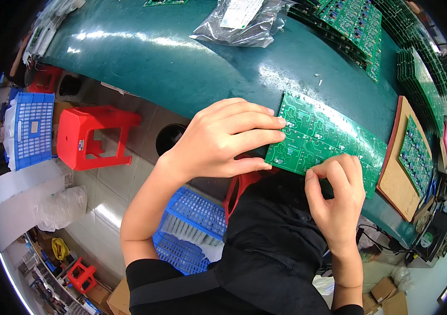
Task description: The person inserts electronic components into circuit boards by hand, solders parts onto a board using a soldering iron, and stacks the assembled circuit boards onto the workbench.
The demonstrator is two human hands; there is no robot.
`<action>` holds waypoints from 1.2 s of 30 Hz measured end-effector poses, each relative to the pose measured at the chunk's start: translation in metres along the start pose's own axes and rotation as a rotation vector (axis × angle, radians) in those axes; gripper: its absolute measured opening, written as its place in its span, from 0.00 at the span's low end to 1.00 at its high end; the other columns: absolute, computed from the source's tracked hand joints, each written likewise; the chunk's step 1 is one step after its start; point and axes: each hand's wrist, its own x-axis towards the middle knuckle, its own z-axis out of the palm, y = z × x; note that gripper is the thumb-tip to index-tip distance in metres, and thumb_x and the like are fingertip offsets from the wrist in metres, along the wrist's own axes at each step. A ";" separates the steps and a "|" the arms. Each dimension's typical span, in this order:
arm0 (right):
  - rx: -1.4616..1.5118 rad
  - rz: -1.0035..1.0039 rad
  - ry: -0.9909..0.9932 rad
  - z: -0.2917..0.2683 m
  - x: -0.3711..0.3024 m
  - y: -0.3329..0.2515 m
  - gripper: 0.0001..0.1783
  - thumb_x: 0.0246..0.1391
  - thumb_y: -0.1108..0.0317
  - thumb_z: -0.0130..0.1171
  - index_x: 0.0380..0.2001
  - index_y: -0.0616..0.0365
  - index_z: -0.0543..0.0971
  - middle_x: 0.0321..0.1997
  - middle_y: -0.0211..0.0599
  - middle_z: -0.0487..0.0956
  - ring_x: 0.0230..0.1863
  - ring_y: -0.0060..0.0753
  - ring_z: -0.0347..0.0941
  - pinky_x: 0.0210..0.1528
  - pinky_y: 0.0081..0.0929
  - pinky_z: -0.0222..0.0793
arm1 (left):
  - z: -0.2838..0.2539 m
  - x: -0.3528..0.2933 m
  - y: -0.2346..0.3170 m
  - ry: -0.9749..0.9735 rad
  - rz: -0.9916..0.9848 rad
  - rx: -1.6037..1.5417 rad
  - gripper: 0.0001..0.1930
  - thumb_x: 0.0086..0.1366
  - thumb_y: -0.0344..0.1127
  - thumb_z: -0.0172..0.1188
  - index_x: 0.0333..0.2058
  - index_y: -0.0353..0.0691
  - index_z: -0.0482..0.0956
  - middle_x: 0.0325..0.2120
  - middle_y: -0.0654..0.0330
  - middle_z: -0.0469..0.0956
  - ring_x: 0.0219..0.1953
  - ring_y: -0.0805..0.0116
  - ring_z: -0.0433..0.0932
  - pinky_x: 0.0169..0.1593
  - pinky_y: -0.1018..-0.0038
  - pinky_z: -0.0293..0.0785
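A green circuit board [312,123], a wide panel of repeated sections, lies at the near edge of the teal table. My left hand [228,136] has its fingertips on the board's left edge, with the thumb at the near left corner, gripping it. Over the board's near edge, my right hand [339,194] is closed, thumb and forefinger pinched together. Whatever is between those fingertips, if anything, is too small to make out. Two tiny pale parts [318,80] lie on the table beyond the board.
Stacked circuit boards [355,26] stand at the far right, with more board stacks [420,89] beside them. A brown panel [399,173] carries another populated board [417,157]. A clear plastic bag [244,23] lies at the back. Red stool [94,136] and blue crates [33,131] are left.
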 end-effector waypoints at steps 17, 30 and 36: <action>-0.048 -0.012 -0.018 -0.024 0.053 0.021 0.04 0.52 0.74 0.62 0.31 0.61 0.78 0.29 0.42 0.75 0.34 0.48 0.73 0.38 0.40 0.69 | -0.005 0.003 -0.001 -0.032 0.016 0.024 0.22 0.46 0.42 0.73 0.42 0.43 0.84 0.45 0.62 0.82 0.48 0.60 0.81 0.49 0.64 0.78; 0.746 0.365 -0.197 -0.023 0.093 0.065 0.07 0.53 0.73 0.61 0.34 0.64 0.78 0.30 0.32 0.80 0.30 0.18 0.74 0.34 0.20 0.70 | -0.009 0.008 0.006 -0.085 -0.012 0.036 0.24 0.45 0.41 0.74 0.43 0.44 0.83 0.46 0.62 0.82 0.50 0.61 0.80 0.51 0.63 0.76; 1.169 0.490 -0.167 -0.056 0.029 0.064 0.06 0.55 0.76 0.63 0.36 0.65 0.78 0.35 0.39 0.82 0.34 0.24 0.77 0.39 0.22 0.73 | -0.008 0.009 0.004 -0.085 -0.004 0.042 0.24 0.45 0.42 0.75 0.43 0.43 0.84 0.46 0.61 0.82 0.49 0.59 0.80 0.51 0.63 0.76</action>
